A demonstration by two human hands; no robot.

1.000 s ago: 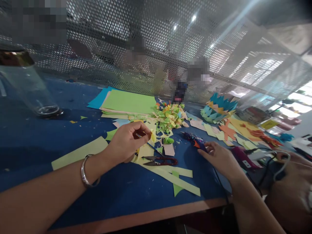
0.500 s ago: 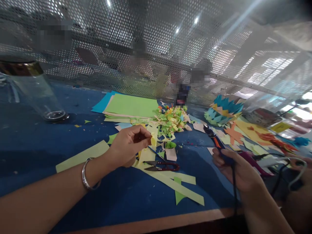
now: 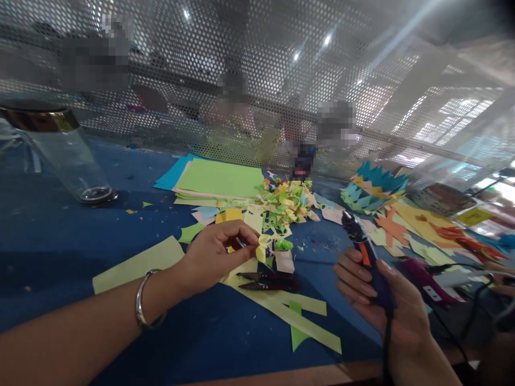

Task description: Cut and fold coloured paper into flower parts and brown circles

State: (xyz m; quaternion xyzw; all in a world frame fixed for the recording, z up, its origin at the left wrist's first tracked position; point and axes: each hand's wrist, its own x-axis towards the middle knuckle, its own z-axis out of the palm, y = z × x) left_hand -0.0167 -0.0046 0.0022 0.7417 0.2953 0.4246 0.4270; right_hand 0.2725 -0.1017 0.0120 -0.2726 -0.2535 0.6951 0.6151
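My left hand [image 3: 225, 249] pinches a small curled yellow paper piece [image 3: 262, 249] between thumb and fingers. Wrapped in my right hand [image 3: 382, 300] is a blue corded hot glue gun [image 3: 372, 268], pen-shaped with an orange trigger. Its dark nozzle points up and away from me, apart from the paper piece. Dark thread snips [image 3: 269, 281] lie below the left fingertips on pale yellow paper strips [image 3: 298, 316]. Just beyond that hand is a heap of small folded paper bits [image 3: 287, 203], mostly green and yellow.
Stacked coloured sheets [image 3: 221, 177] lie at the back. A lidded clear jar [image 3: 72, 161] stands left. On the right are a zigzag-edged blue-green paper ring [image 3: 374, 187], orange cutouts [image 3: 392, 228] and a purple power strip [image 3: 430, 284] with cables. A perforated screen [image 3: 257, 64] borders the far side.
My right hand has turned, showing more of its fingers and the glue gun, whose nozzle points more upright. The left hand has shifted slightly right and down with the yellow paper piece.
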